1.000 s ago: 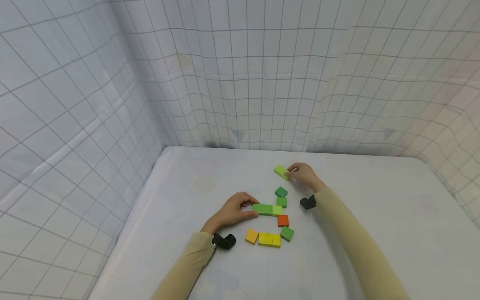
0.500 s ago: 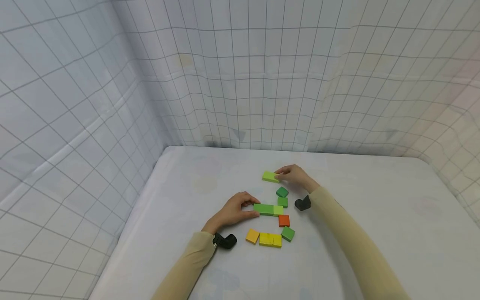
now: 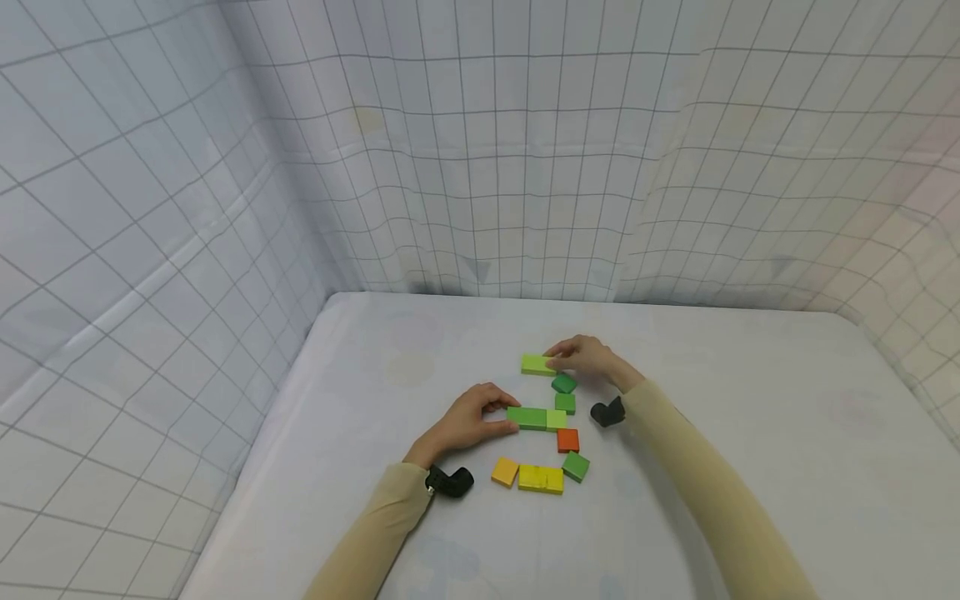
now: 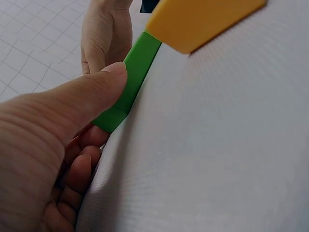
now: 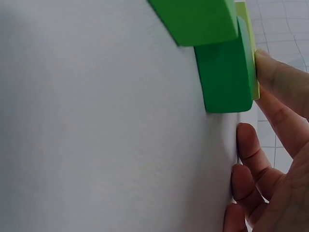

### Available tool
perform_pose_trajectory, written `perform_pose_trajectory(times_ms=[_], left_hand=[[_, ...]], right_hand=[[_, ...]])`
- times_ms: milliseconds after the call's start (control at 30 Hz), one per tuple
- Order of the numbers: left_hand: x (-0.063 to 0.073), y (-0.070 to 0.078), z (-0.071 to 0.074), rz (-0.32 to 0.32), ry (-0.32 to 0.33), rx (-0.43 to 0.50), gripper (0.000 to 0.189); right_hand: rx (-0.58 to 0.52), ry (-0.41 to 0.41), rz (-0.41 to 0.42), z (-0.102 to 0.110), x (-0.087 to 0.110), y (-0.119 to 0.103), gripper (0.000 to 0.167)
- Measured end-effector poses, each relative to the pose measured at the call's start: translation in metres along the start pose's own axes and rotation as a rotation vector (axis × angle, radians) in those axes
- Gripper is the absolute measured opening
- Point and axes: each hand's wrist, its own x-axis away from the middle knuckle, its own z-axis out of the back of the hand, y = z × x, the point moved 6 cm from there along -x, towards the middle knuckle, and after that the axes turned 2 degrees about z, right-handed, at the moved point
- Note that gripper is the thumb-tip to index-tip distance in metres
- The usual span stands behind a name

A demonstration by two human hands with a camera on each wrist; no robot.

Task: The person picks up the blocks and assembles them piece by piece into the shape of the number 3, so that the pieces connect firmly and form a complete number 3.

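My left hand (image 3: 467,418) pinches the left end of a long green block (image 3: 527,418) between thumb and fingers; the left wrist view shows the thumb along the green block's side (image 4: 137,67). Against its right end lies a small light-green block (image 3: 556,420). Farther back, my right hand (image 3: 588,357) grips the right end of a lime-green block (image 3: 536,365) lying crosswise. Just in front of that sits a dark-green block (image 3: 564,383), which partly hides the lime block in the right wrist view. A small green block (image 3: 565,404) follows toward the light-green one.
Nearer the front lie a red-orange block (image 3: 567,440), a tilted green block (image 3: 576,467), a yellow block piece (image 3: 540,479) and an orange block (image 3: 505,472). The white-covered table (image 3: 712,400) ends at a grid-patterned curtain (image 3: 480,167) behind.
My right hand has moved left and then nearer with the lime-green block, turning it from slanted to roughly crosswise, close to the dark-green block. My left hand stays in place.
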Motion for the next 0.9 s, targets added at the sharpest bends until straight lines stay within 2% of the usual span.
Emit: perform_pose_trajectory(times_ms=[233, 900], left_hand=[[0.0002, 0.0018, 0.0006, -0.012, 0.008, 0.010, 0.031], [-0.0002, 0.0001, 0.0001, -0.004, 0.002, 0.000, 0.031]], right_hand=[[0.036, -0.001, 0.028, -0.0004, 0.0043, -0.0043, 0.032], [0.041, 0.022, 0.070, -0.0001, 0.0063, -0.0045, 0.030]])
